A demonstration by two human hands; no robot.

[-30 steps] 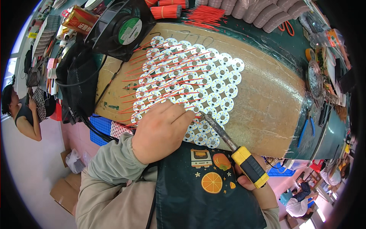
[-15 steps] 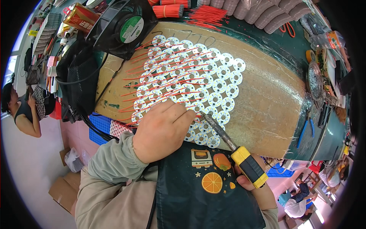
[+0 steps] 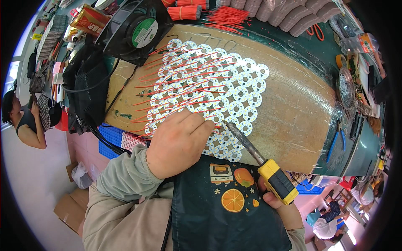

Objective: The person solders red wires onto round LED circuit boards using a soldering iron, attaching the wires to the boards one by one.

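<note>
Head view: on my feed, rows of flat white ring-shaped boards point(image 3: 226, 82) with small yellow dots fill the centre of the frame.
Wires: I see thin red wires point(image 3: 147, 87) lying slantwise across the rows, their loose ends trailing toward the left.
Left hand: I have the left hand point(image 3: 180, 144) just below centre, over the lower left of the rows, its fingers curled and drawn together; I cannot tell what they pinch, since the fingertips are mostly hidden.
Right hand: at lower right I make out the right hand point(image 3: 274, 201) wrapped around the handle of a yellow-and-black soldering iron point(image 3: 277, 182) with a dull metal shaft.
Iron tip: it points up and left to the rows, just beside the left fingertips; I cannot tell whether it touches a ring.
Surface: a worn tan sheet point(image 3: 297, 113) lies under the rows, bare across the right of centre.
Upper left: I see a black square fan point(image 3: 144, 33) with a green-and-white round label.
Top: red wire bundles point(image 3: 184, 12) sit beside grey stacked rolls point(image 3: 284, 16).
Right side: I spot blue-handled pliers point(image 3: 333, 146).
</note>
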